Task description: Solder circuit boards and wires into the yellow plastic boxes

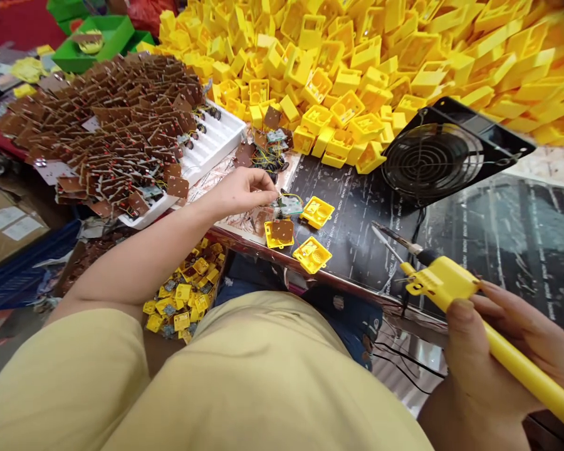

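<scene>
My left hand is closed in a pinch at the edge of a small green circuit board, apparently on one of its thin wires; the fingertips partly hide the hold. Around the board lie two open yellow plastic cases and a third yellow case with a brown circuit board in it. My right hand is wrapped round a yellow-handled soldering iron. The iron's dark tip points up and left over the black bench top, with a thin metal tube beside it, apart from the boards.
A big heap of yellow plastic cases fills the back. Stacked brown circuit boards lie on a white foam tray at left. A black fan stands at right. Wired parts lie behind my left hand; more yellow cases sit below the bench edge.
</scene>
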Tool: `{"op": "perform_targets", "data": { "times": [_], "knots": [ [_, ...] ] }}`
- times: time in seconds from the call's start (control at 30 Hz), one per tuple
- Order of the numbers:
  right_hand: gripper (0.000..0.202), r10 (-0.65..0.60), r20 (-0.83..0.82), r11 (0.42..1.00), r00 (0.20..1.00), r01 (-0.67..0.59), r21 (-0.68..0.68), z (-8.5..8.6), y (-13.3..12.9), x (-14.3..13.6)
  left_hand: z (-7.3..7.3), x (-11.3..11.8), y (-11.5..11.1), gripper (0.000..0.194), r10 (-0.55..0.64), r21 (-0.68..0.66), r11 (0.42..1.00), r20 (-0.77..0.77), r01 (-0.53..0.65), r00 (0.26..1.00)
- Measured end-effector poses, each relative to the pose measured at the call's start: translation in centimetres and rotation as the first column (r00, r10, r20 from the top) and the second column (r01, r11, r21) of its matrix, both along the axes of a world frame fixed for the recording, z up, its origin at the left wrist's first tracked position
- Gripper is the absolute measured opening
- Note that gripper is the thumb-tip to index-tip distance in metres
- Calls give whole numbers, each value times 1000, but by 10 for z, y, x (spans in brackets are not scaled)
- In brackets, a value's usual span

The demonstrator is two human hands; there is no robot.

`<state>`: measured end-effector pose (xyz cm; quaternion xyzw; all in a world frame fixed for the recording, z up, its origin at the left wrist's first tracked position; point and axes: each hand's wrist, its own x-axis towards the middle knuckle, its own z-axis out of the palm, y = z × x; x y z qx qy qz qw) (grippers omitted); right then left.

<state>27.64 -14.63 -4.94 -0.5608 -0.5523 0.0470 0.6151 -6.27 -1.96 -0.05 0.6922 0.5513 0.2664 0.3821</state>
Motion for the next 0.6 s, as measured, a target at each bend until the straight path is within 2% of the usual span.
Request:
{"op": "perform_targets", "data": {
  "times": [0.07, 0.17, 0.33, 0.47, 0.6],
  "knots": [
    [40, -7, -7, 1000, 1000, 7, 12, -1, -1, -1, 1, -2, -3, 15, 21, -39, 999, 14, -21, 1000],
    [41, 1, -13, 1000, 1000, -1, -1, -3, -4, -1, 1, 1, -6, 17, 16, -23, 1000, -19, -16, 1000],
    [42, -13, -22, 1000, 1000, 13, -1, -2, -11, 6, 2, 12, -7, 20, -76, 74, 994, -53, 80, 996],
    [43, -21, -27, 1000, 999, 22, 12, -1, -12, 9, 1, 12, -3, 23, -171, 132, 974, -109, 185, 979],
    [43, -29, -40, 1000, 999, 29, -4, -2, -13, 9, 1, 6, -2, 35, -165, 223, 950, -233, 218, 959]
  ]
}}
